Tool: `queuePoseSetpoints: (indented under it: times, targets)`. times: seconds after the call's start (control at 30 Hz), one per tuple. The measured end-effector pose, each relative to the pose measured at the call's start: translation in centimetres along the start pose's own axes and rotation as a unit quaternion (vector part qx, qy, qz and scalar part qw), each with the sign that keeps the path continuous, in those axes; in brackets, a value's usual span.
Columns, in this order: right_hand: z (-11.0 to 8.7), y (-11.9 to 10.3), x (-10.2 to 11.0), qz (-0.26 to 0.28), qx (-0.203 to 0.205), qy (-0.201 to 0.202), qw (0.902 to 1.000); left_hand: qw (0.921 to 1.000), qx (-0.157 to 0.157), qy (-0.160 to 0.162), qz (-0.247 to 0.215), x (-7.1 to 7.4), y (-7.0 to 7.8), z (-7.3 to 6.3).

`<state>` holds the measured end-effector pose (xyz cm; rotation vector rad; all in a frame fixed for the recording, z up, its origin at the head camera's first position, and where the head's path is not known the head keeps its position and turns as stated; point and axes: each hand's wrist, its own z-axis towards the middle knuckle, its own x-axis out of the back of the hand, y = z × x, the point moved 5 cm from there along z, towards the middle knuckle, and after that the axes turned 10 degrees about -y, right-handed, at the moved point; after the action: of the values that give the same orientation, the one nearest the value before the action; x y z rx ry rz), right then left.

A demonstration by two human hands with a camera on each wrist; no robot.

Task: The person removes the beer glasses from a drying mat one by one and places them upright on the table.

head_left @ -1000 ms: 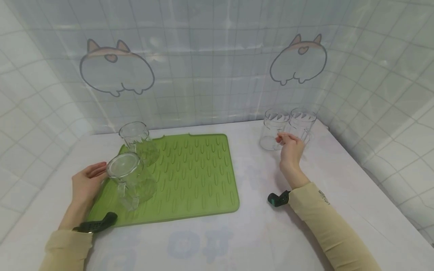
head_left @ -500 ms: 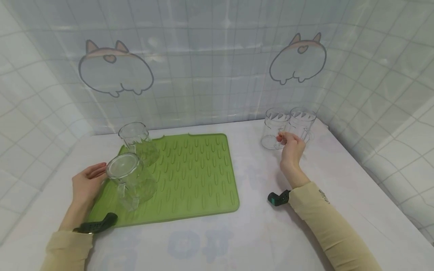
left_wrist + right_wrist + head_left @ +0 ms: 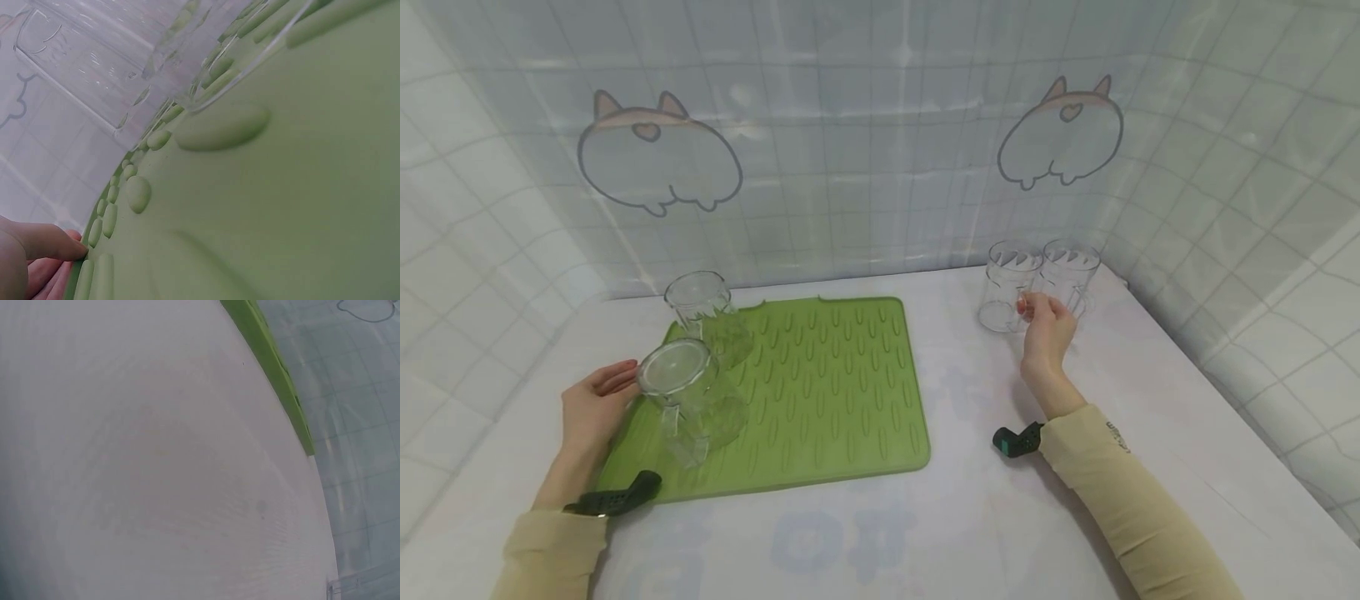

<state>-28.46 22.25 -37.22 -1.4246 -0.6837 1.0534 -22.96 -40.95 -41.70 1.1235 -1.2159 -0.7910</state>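
White table (image 3: pixel 962 517): green mat (image 3: pixel 835 383) left, two glass mugs (image 3: pixel 1006 287) back right.

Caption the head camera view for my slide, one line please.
Left hand beside a green mat bearing two clear mugs, right hand at two more mugs.

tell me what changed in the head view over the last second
Nothing clearly changed: I see no thing plainly moved, newly taken hold of or let go. Of the hands, the left hand stays by the left edge of the green mat, and the right hand stays at the left-hand clear mug. The other clear mug and the two glass mugs on the mat stayed put too.
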Motion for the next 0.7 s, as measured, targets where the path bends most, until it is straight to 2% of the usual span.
queuePoseSetpoints:
  times: [0.17, 0.37, 0.53, 0.7]
  targets:
    - [0.0, -0.1, 0.1, 0.003, 0.002, 0.008, 1.0, 0.9998, 0.001, 0.0, 0.02, 0.1, -0.1, 0.1]
    - [0.1, -0.3, 0.4, -0.007, 0.022, 0.029, 0.9993, 0.9987, 0.003, 0.002, 0.05, 0.0, 0.0, 0.1]
    - [-0.2, -1.0, 0.5, -0.014, 0.054, 0.039, 0.9977, 0.9989, -0.004, 0.003, 0.046, -0.1, 0.2, 0.0]
    - [-0.9, -2.1, 0.0, -0.013, 0.108, 0.043, 0.9931, 0.9995, -0.013, 0.004, 0.028, 0.0, 0.2, 0.0]
